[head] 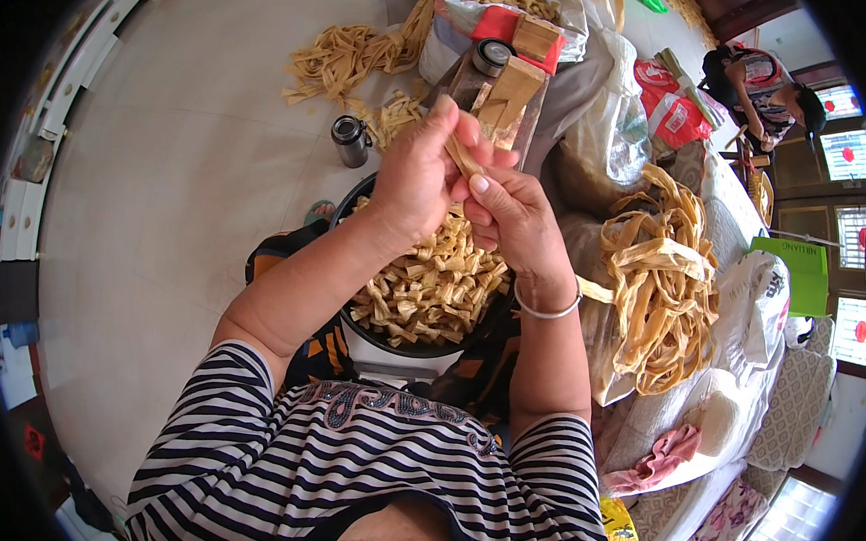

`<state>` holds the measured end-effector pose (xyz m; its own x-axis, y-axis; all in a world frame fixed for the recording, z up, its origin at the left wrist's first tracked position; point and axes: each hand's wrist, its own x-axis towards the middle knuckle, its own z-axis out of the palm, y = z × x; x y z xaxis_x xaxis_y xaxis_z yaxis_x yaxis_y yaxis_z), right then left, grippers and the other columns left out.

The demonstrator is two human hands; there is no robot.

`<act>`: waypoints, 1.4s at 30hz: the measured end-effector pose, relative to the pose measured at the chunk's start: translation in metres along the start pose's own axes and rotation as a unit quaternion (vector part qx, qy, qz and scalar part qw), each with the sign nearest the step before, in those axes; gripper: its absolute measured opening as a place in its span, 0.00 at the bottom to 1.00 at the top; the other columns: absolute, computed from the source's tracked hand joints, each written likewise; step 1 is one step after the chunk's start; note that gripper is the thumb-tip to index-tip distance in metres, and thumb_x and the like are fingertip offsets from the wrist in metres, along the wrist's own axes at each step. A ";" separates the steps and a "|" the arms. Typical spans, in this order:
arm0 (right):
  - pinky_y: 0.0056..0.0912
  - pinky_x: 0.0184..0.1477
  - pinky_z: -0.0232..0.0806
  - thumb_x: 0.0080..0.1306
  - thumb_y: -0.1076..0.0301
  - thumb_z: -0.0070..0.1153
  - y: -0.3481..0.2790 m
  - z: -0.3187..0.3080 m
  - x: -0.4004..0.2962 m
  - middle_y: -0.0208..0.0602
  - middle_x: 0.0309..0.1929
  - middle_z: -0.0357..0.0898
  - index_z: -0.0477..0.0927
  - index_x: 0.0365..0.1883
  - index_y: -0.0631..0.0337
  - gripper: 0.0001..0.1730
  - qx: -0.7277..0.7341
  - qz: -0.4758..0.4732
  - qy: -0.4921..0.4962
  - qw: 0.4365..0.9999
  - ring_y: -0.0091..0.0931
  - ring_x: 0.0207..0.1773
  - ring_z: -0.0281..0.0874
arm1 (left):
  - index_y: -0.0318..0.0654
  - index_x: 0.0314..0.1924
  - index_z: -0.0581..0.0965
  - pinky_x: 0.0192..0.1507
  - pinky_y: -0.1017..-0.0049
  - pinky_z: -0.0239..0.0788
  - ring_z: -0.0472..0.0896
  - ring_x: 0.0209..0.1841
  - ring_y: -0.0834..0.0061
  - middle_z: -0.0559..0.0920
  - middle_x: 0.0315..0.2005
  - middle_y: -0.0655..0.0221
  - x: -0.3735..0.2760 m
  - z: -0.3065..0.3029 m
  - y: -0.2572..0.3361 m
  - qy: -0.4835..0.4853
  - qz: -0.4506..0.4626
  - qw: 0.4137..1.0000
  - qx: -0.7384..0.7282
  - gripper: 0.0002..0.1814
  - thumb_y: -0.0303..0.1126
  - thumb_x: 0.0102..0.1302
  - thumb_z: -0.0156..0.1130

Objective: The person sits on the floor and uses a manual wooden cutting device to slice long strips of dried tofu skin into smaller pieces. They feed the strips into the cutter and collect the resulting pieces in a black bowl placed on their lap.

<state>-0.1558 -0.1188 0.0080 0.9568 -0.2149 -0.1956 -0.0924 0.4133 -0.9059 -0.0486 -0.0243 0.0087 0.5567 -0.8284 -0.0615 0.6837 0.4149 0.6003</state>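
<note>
My left hand (417,172) and my right hand (520,214) meet in front of me, both gripping a short folded tan strip (463,157) that looks like tofu skin. Its upper end lies under my left thumb, and my right thumb and fingers pinch the lower part. Directly beneath is a black basin (427,354) full of small tan knotted pieces (434,292). Just beyond my fingers, a wooden block (516,85) sits on a narrow wooden bench (535,113). A metal bangle circles my right wrist.
Long tan strips (662,284) are heaped to my right, with more strips (354,58) on the floor ahead. A dark thermos flask (351,143) stands left of the bench, which bears a round metal-topped container (493,55). Another person (763,91) sits at far right.
</note>
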 end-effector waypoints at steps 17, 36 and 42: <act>0.26 0.25 0.65 0.63 0.77 0.52 0.008 0.050 -0.020 0.32 0.27 0.74 0.69 0.52 0.67 0.18 -0.168 -0.252 0.089 0.949 0.24 0.22 0.71 | 0.29 0.51 0.75 0.44 0.71 0.73 0.82 0.42 0.61 0.81 0.41 0.53 -0.014 -0.012 0.020 -0.144 0.516 0.674 0.508 0.22 0.41 0.74 0.43; 0.18 0.12 0.42 0.66 0.65 0.50 0.018 -0.022 -0.006 0.22 0.14 0.63 0.74 0.28 0.63 0.10 0.247 0.174 -0.107 0.947 0.12 0.11 0.48 | 0.36 0.23 0.70 0.31 0.65 0.68 0.76 0.28 0.56 0.77 0.25 0.59 -0.006 -0.035 0.002 -0.202 0.320 0.744 0.551 0.02 0.21 0.46 0.50; 0.14 0.22 0.54 0.57 0.78 0.61 0.017 -0.001 -0.003 0.21 0.20 0.72 0.75 0.33 0.67 0.08 -0.196 -0.078 0.137 0.968 0.08 0.23 0.64 | 0.34 0.22 0.71 0.25 0.72 0.63 0.71 0.20 0.74 0.72 0.14 0.61 -0.004 -0.039 -0.003 -0.064 0.165 0.823 0.540 0.04 0.26 0.51 0.51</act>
<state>-0.1608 -0.1122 -0.0074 0.8631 -0.4971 -0.0890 -0.1018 0.0013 -0.9948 -0.0344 -0.0077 -0.0233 0.5268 -0.7988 0.2906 -0.3516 0.1064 0.9301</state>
